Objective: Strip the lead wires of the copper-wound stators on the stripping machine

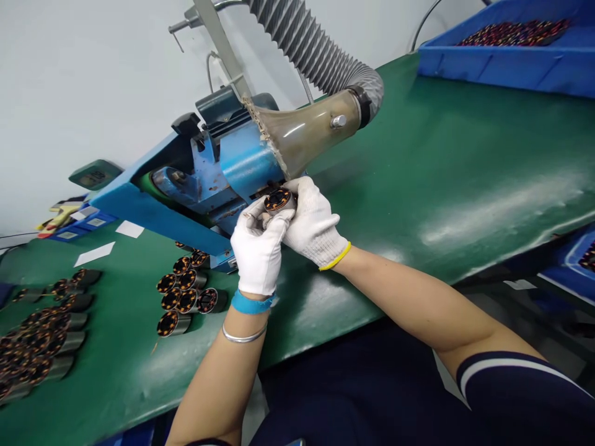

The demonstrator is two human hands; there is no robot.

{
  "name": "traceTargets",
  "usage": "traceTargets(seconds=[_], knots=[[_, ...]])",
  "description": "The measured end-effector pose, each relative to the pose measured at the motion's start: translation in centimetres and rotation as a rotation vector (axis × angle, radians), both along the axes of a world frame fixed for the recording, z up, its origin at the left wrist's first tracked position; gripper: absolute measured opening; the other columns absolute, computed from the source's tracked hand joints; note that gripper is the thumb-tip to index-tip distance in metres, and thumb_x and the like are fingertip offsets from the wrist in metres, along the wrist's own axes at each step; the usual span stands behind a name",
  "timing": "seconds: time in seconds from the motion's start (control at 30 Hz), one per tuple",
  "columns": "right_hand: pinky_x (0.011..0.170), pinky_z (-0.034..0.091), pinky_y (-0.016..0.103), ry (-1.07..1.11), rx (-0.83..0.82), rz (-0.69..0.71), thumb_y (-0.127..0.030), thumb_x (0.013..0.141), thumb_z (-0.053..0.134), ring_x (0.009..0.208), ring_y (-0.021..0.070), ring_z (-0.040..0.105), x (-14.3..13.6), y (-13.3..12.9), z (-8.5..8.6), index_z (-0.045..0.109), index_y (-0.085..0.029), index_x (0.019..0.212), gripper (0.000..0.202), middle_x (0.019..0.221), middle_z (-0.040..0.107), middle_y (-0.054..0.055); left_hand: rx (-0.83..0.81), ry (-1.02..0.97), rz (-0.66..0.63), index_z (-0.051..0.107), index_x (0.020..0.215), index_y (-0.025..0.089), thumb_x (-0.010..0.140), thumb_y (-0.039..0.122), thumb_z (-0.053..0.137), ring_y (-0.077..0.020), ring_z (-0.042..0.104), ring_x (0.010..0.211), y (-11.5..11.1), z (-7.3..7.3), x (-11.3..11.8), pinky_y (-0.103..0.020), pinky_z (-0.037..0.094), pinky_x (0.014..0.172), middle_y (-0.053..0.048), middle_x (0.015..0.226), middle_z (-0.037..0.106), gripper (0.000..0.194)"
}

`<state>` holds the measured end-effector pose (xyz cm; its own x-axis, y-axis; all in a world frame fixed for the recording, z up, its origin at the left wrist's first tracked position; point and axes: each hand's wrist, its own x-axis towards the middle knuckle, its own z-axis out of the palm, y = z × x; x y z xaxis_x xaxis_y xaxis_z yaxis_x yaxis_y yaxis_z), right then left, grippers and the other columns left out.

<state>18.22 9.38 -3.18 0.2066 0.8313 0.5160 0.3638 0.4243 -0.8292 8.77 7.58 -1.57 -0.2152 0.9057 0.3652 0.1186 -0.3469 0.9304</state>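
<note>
1. White gloves cover both hands in my head view; the left hand (257,251) is curled nearly closed, its thumb and fingertips gripping the near left side of a round wound part (279,201).
2. I see the right hand (312,223) partly closed around the same part's right side, its fingers going out of sight behind it. The glove ends in a yellow cuff.
3. The round wound part sits between both hands, just beside the blue belt machine (251,162) and below the wide mouth of the translucent hood (309,127), its black and orange coils facing up.
4. Far off at my upper right, a large blue bin (504,67) on the green table (474,155) holds a heap of small red and dark pieces, too fine for me to tell apart.
5. At the right edge, a second blue bin (564,272) holds more small dark pieces, partly cut off.
6. Small blue trays (83,228) stand at my left, with a yellow and red item (58,218) at them; I cannot make out their contents.
7. Left of the left hand, a small group of wound parts (186,288) stands loose on the table, with a larger group (46,341) farther left.
</note>
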Motion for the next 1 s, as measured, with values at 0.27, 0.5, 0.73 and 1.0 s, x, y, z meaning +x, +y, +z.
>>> traceTargets(seconds=[0.27, 0.5, 0.73, 1.0], knots=[[0.067, 0.057, 0.036, -0.186, 0.118, -0.016, -0.045, 0.075, 0.066, 0.082, 0.0245, 0.068, 0.3, -2.3, -0.3, 0.059, -0.022, 0.112, 0.044, 0.099, 0.069, 0.007, 0.033, 0.040, -0.079, 0.061, 0.113, 0.021, 0.064, 0.037, 0.084, -0.0235, 0.065, 0.113, -2.3, -0.8, -1.0, -0.038, 0.051, 0.103, -0.007, 0.119, 0.068, 0.057], [0.089, 0.056, 0.045, -0.261, 0.448, 0.134, -0.035, 0.077, 0.058, 0.097, 0.0279, 0.067, -0.5, -2.4, -1.1, 0.062, -0.015, 0.109, 0.037, 0.103, 0.070, 0.012, -0.089, -0.051, -0.164, 0.061, 0.114, 0.022, 0.060, 0.031, 0.086, -0.0245, 0.067, 0.109, -3.7, -1.6, -3.6, -0.037, 0.056, 0.095, -0.006, 0.116, 0.069, 0.061], [0.094, 0.054, 0.044, -0.362, 0.445, 0.283, -0.042, 0.073, 0.069, 0.107, 0.0289, 0.062, -0.7, -2.2, -1.3, 0.053, -0.014, 0.125, 0.061, 0.116, 0.064, 0.015, -0.290, -0.392, -0.409, 0.052, 0.133, 0.025, 0.066, 0.020, 0.070, -0.0334, 0.059, 0.122, -4.3, -0.3, -5.1, -0.049, 0.051, 0.102, -0.008, 0.132, 0.061, 0.069], [0.094, 0.052, 0.044, -0.377, 0.447, 0.391, -0.045, 0.088, 0.054, 0.109, 0.0278, 0.061, 0.0, -2.0, -0.9, 0.051, -0.014, 0.129, 0.051, 0.119, 0.063, 0.016, -0.361, -0.423, -0.606, 0.042, 0.143, 0.025, 0.062, 0.024, 0.059, -0.0328, 0.046, 0.137, -4.5, 0.1, -5.9, -0.053, 0.042, 0.112, -0.010, 0.140, 0.055, 0.084]])
